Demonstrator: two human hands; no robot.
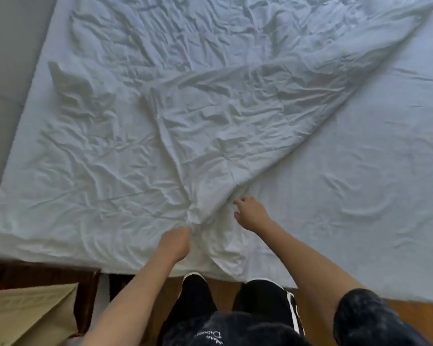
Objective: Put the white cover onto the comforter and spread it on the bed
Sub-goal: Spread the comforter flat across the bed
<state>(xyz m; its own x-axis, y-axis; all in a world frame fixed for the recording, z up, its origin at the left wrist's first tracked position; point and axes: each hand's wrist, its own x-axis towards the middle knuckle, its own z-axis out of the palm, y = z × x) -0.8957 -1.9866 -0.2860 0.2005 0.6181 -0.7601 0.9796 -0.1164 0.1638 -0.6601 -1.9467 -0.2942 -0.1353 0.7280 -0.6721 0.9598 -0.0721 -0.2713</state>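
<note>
closest to us we see dark trousers (260, 303) with a white side stripe and a dark top with pale script across it, standing on a wooden floor (410, 310) at the foot of the bed (360, 196). to the lower left sits a tan bag (30, 313) against a dark wooden piece of furniture (85, 295). both bare forearms reach forward over the near edge of the bed. our left hand (176, 242) is curled down onto the fabric, its fingers gathering and pinching a bunch of the white cover (140, 136) where creases fan out from the grip. our right hand (251, 213) hovers just beside it, to the right, with the fingers loosely spread and relaxed; the fingertips lie at the folded edge of the cover, and we cannot tell whether they actually touch it. the white cover lies crumpled over the left and middle of the bed, its right edge running diagonally from the hands up toward the far right corner, so the near right part of the bed shows only a smoother white sheet (373, 208) with a few ripples. a small peak of cloth stands up on the left side of the cover. we cannot tell the comforter apart from the cover in this heap of white cloth. farther left, beyond the bed's edge, is a grey surface (8, 58).
</note>
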